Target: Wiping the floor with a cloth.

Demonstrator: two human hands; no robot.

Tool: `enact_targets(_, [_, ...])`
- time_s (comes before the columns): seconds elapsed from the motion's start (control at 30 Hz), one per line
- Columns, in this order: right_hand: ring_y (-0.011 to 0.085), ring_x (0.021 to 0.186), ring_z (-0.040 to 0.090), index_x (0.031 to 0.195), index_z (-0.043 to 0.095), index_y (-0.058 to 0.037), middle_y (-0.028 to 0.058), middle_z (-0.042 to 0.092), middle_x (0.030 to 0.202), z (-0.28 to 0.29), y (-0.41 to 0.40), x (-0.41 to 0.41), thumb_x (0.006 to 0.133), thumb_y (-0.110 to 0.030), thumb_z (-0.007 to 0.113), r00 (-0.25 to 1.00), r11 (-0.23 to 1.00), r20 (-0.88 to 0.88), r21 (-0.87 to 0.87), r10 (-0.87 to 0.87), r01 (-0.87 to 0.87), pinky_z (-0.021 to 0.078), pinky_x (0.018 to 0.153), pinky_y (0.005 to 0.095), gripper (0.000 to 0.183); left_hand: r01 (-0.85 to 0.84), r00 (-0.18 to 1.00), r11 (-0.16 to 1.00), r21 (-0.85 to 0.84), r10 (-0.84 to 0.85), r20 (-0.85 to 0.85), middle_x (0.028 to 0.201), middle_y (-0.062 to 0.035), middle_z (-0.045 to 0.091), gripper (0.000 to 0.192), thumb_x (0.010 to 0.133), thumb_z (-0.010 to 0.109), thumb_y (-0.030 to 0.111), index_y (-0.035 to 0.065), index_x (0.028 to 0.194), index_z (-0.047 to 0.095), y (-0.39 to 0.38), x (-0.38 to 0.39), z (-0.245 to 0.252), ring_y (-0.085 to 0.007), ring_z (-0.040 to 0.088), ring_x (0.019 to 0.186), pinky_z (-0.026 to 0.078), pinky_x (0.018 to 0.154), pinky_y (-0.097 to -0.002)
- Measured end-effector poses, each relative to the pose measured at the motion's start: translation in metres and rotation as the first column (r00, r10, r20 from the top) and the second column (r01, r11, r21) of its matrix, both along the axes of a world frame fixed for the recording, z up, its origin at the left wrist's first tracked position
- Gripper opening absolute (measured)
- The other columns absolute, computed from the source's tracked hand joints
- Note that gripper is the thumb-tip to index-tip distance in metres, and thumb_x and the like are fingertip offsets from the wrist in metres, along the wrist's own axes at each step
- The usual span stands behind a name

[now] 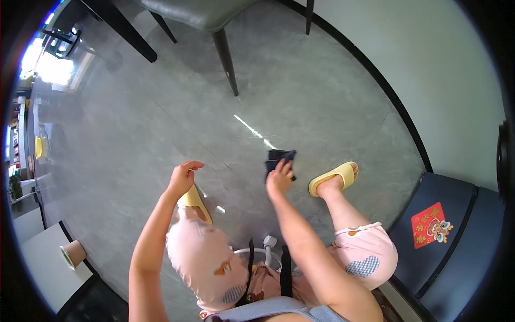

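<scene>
My right hand (279,178) is on a dark folded cloth (276,156), its fingers over the near right part; whether the cloth touches the floor I cannot tell. To the left, my left hand (184,175) hangs above a yellow slipper (193,201) with bent fingers and nothing visible in it. My other foot wears a matching yellow slipper (330,177), right of the cloth. Below lie my knees in pink printed shorts (213,257), with black straps (286,269) hanging between them.
A chair with a green-grey seat (201,12) and a dark table leg (124,30) stand ahead. At right are a wall and a dark blue cabinet (434,257) bearing a red decoration (431,226). A cup (74,254) is on a white surface (56,269) at lower left.
</scene>
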State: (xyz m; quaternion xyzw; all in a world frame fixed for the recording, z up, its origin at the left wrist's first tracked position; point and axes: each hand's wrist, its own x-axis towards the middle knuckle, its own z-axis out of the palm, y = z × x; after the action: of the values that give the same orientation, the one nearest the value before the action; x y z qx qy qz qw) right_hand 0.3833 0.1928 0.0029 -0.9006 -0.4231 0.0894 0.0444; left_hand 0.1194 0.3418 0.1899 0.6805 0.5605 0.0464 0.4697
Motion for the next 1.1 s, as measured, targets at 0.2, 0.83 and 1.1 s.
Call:
enact_targets(0.2, [0.0454, 0.122, 0.041, 0.139, 0.038, -0.0086, 0.0265, 0.033, 0.142, -0.013, 0.026, -0.053, 0.089, -0.024, 0.052, 0.886, 0.980, -0.463, 0.184, 0.019, 0.074, 0.0340, 0.102, 0.0477, 0.054, 0.102, 0.992, 0.952, 0.288, -0.120, 0.047, 0.106, -0.0133, 0.064, 0.043, 0.074, 0.042, -0.009, 0.0082, 0.105, 0.065, -0.043, 0.030, -0.102, -0.0293, 0.060, 0.097, 0.049, 0.082, -0.0355])
enact_targets(0.83, [0.0277, 0.090, 0.055, 0.119, 0.053, -0.0011, 0.0153, 0.055, 0.112, 0.019, 0.015, 0.011, 0.088, -0.011, 0.050, 0.830, 0.979, -0.555, 0.123, -0.066, 0.160, 0.0462, 0.081, 0.0375, 0.032, -0.068, 0.756, 0.666, 0.743, 0.520, -0.397, 0.139, -0.0179, 0.040, 0.046, 0.081, 0.057, 0.012, 0.0224, 0.126, 0.054, 0.072, -0.097, -0.204, -0.0440, 0.036, 0.127, 0.033, 0.101, -0.0531])
enact_targets(1.1, [0.0340, 0.107, 0.052, 0.119, 0.051, 0.0004, 0.0190, 0.052, 0.121, 0.025, 0.042, 0.012, 0.085, -0.009, 0.051, 0.915, 0.986, -0.396, 0.163, 0.079, -0.014, 0.0420, 0.092, 0.0418, 0.035, 0.164, 0.986, 0.821, 0.546, -0.136, -0.091, 0.142, -0.0112, 0.039, 0.045, 0.081, 0.051, 0.009, 0.0125, 0.126, 0.052, -0.020, 0.050, -0.223, -0.0322, 0.031, 0.135, 0.026, 0.109, -0.0466])
